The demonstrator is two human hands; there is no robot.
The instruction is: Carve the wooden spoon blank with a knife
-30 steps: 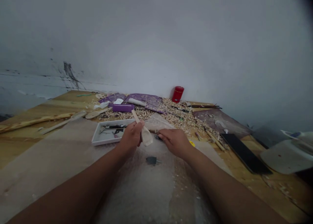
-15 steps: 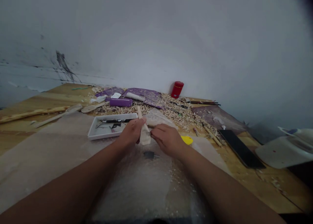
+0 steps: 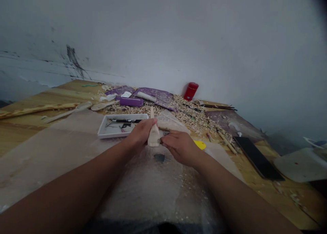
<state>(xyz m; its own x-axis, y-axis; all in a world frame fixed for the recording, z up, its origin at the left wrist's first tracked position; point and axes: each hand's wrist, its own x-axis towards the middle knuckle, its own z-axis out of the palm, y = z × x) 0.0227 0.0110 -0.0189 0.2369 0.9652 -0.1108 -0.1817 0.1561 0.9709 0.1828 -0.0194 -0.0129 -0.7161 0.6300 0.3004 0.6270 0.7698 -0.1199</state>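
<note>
Right of the shallow white rectangular tray (image 3: 112, 136), the left hand (image 3: 141, 132) pinched a pale wooden spoon-shaped piece (image 3: 154, 136); the right hand (image 3: 180, 146) curled at its edge, its grip too hidden to tell.

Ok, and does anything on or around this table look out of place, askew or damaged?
Yes. The red canister is tilted rather than upright near the wall. Loose wood shavings lie strewn over the far side of the table, and dark streaks mar the pale wall at the picture's left.
</note>
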